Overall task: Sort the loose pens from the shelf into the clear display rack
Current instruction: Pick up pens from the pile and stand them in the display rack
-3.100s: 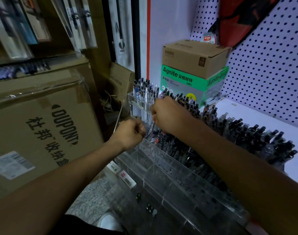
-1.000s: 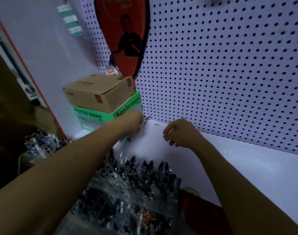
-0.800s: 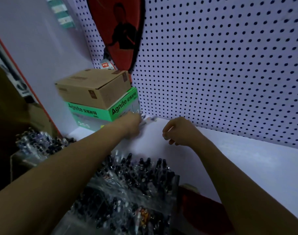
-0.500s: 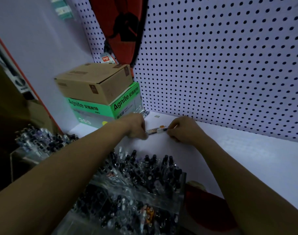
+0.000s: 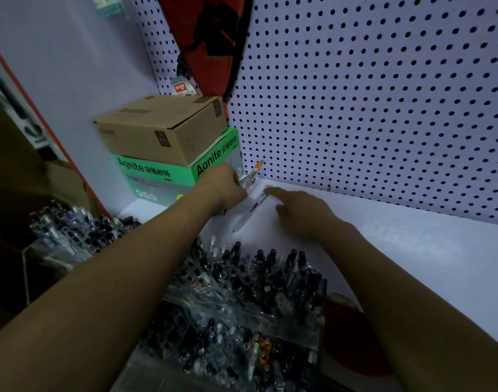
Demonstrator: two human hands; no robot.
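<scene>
Change: since half a second ago the pen with the orange end (image 5: 254,174) has left the right hand (image 5: 300,212); only the left hand (image 5: 224,185) has it now, tilted up toward the pegboard (image 5: 369,103). Right hand opened and dropped flat.
Held pen: left grip closed around its lower part, orange end sticking up past the knuckles, close to the pegboard; cannot tell if it touches.
Loose pens: one clear pen (image 5: 249,212) lies on the white shelf (image 5: 411,244) between the two hands, pointing from the back corner toward the rack. Blurred, and more than one pen may be there.
Right hand: grip wide, palm down, fingers spread, index fingertip at or just beside the far end of the lying pen. Holds nothing.
Left hand: wrist crosses in front of the green box (image 5: 168,176), back of hand to camera.
Rack: clear rack (image 5: 270,315) sits near the shelf front, below both forearms, packed with upright dark-capped pens; a few orange ones in the lower tier.
Boxes: brown cardboard box (image 5: 160,128) stacked on the green box, both in the back-left shelf corner.
Wall: red bag (image 5: 211,32) hangs on the pegboard above the boxes.
Left edge: second batch of pens (image 5: 66,230) in another clear holder, well apart from the hands.
</scene>
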